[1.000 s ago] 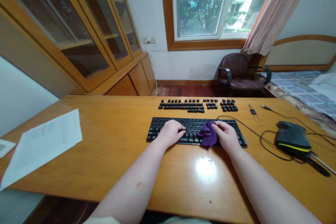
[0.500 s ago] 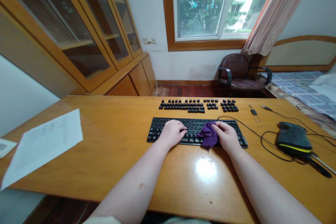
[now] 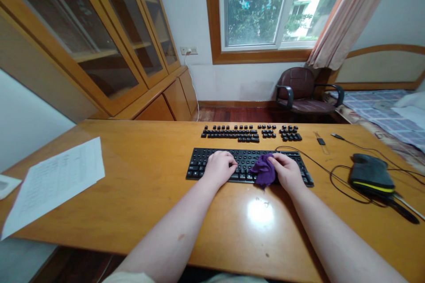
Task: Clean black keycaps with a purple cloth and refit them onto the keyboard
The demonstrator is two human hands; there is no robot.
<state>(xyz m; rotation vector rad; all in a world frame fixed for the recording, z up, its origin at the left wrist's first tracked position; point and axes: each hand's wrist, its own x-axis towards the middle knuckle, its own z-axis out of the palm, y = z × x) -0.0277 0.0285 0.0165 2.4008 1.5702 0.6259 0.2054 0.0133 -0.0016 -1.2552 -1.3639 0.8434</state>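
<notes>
A black keyboard (image 3: pixel 195 163) lies on the wooden desk in front of me, with some keycaps in place and bare sockets in its upper rows. My left hand (image 3: pixel 219 166) is over its left-middle part, thumb and fingertips pinched together low at the keys. Whatever they hold, if anything, is too small or hidden to make out. My right hand (image 3: pixel 288 170) grips a crumpled purple cloth (image 3: pixel 264 171) between thumb and fingers. The cloth rests over the keyboard's right-middle keys and hangs past its front edge.
Beyond the keyboard, loose black keycaps (image 3: pixel 229 134) lie in rows. A small wire keycap puller (image 3: pixel 320 141) is at the right, near a USB cable plug (image 3: pixel 337 136). A dark grey pouch-like item with yellow trim (image 3: pixel 372 174) sits among cables. Printed paper (image 3: pixel 59 181) lies far left.
My left hand has shifted very slightly to the right over the keys. The right hand and the purple cloth stay almost where they were.
</notes>
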